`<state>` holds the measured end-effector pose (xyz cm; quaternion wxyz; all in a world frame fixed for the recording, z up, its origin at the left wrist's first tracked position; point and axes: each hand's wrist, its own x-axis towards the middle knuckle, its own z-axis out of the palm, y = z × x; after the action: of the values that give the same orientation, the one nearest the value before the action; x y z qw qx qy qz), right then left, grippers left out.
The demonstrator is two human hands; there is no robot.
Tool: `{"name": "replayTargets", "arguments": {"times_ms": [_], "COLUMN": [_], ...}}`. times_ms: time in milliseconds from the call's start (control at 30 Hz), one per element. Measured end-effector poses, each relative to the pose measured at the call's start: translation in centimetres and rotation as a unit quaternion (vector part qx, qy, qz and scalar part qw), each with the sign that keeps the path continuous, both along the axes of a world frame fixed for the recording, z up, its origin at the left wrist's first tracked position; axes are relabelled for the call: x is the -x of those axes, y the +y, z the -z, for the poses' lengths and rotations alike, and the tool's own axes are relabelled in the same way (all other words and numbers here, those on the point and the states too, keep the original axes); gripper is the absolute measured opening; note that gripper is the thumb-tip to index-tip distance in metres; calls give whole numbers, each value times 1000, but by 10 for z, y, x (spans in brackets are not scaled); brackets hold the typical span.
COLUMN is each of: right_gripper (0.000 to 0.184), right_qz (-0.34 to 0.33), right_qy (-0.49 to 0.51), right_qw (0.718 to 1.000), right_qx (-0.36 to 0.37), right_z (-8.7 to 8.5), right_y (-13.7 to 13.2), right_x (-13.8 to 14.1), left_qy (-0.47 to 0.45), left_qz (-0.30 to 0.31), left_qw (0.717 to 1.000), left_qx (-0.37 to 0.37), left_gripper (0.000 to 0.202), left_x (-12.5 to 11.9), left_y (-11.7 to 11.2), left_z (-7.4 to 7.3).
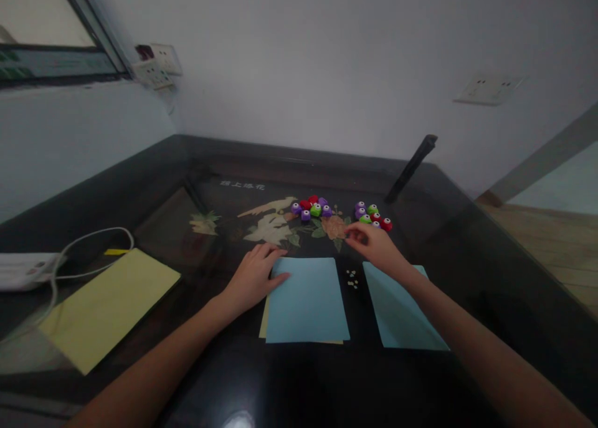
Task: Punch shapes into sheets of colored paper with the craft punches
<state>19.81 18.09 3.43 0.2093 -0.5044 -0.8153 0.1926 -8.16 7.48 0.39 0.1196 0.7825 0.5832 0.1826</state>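
My left hand [259, 269] lies flat with its fingers loosely apart on the upper left corner of a light blue sheet of paper [306, 309]. A yellow sheet peeks out from under that blue one. My right hand [371, 244] is closed in a pinch above the dark table, just beyond a second blue sheet [402, 309]. Whatever its fingertips hold, if anything, is too small to make out. Between the two sheets lie several tiny pale pieces [352, 280]. Small purple, red and green eye-marked pieces form one cluster [314, 209] and another cluster [372, 215] past my right hand.
On the left a yellow sheet [112, 303] lies near a white power strip [28, 271] and its looping cable [93, 232]. A dark post [413, 166] stands at the back right. The glossy table [224, 378] meets the wall [299, 73] at the back.
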Motion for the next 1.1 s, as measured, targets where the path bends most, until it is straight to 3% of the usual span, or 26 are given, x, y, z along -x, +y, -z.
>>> {"name": "replayTargets", "arguments": {"times_ms": [167,333,533,800,967,1100], "right_gripper": [32,29,20,20,22,23], "right_qz": [63,102,120,76,42,8], "right_qy": [-28,-48,-38,37,118,202], "right_qw": [997,993,991,996,991,971], "right_qx": [-34,-33,-34,-10,51,130], "right_z": [16,32,39,30,26,17], "right_y": [64,81,81,62,37,11], "right_x": [47,60,57,38,29,21], "left_qy": [19,19,-8,-68,-126,-184], "left_qz": [3,8,19,21,12,-22], "left_qw": [1000,1000,1000,997,992,982], "left_qx": [5,2,-6,-6,13,33], "left_gripper": [54,50,48,45,37,41], "left_x": [-2,0,2,0,-4,-3], "left_y": [-1,2,6,5,4,4], "left_z": [-1,1,6,2,-1,2]}}
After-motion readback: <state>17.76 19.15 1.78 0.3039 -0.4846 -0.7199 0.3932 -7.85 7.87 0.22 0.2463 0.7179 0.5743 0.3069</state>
